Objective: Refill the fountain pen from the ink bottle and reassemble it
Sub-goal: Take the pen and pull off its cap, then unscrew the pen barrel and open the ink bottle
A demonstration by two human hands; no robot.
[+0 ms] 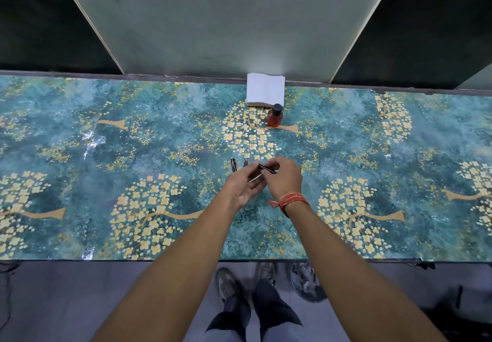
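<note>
Both hands meet above the middle of the table (80, 155). Between them is a slim black pen part with a gold band (267, 168), pinched by the fingertips of my left hand (243, 186) and my right hand (283, 178). A black pen cap or barrel (233, 164) lies on the table just left of the hands. Beside it lies a small reddish pen piece (245, 162). The ink bottle (275, 116), reddish with a black cap screwed on, stands upright farther back.
A stack of white tissues (265, 90) sits at the table's far edge behind the bottle. A grey wall panel rises behind the table. Below the near edge I see my shoes and a round bin (306, 283) on the floor.
</note>
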